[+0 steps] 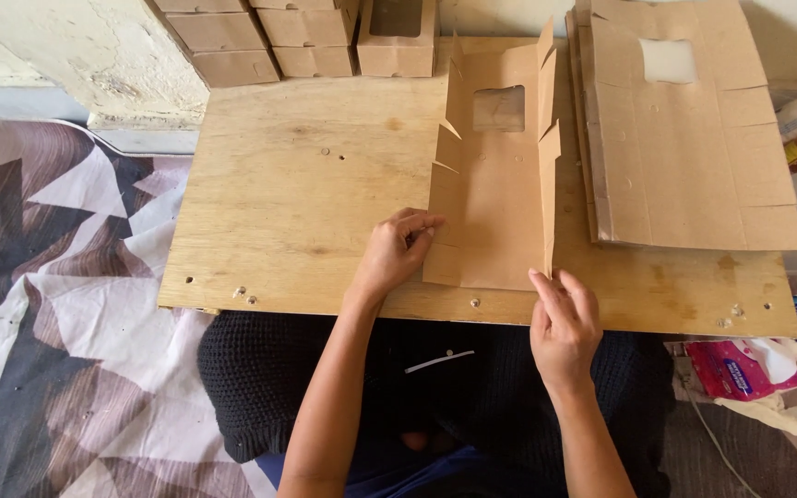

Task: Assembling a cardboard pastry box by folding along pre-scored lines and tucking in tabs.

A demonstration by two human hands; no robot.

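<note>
I see my left hand [397, 251] pinching the left edge flap of the blank [495, 198], a flat brown cardboard cut-out with a window, lying on the board [306, 175] in front of me. My right hand [565, 318] grips the blank's near right corner, fingers closed on the raised side flap. A stack [694, 138] of more blanks lies just right of it. I count 5 folded boxes [302, 37] along the board's far edge.
</note>
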